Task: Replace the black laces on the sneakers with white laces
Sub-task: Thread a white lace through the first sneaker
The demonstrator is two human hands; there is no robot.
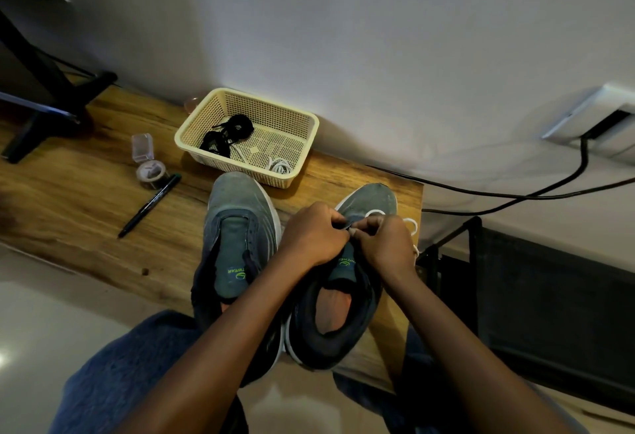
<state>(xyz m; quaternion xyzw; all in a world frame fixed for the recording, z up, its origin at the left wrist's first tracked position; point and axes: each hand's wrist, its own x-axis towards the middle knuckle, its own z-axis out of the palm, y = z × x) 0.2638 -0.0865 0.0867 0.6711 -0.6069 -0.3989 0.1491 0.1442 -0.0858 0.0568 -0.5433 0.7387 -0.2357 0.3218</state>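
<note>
Head view: both hands — left hand (314, 234), right hand (385, 241) — pinch the white lace (410, 224) over the right sneaker (347, 282); its loose loops trail toward 2 o'clock, toe pointing 12.

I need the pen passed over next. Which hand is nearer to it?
Left. The left hand works on the right-side sneaker, with the pen off to its left; the right hand sits further right.

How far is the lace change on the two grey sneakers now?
Done: both sneakers show no black laces; bundled black laces lie in the cream plastic basket. In hand: the left hand and right hand thread a white lace into the right-side grey sneaker. Left: the left-side grey sneaker is unlaced; a coiled white lace waits in the basket.
</note>
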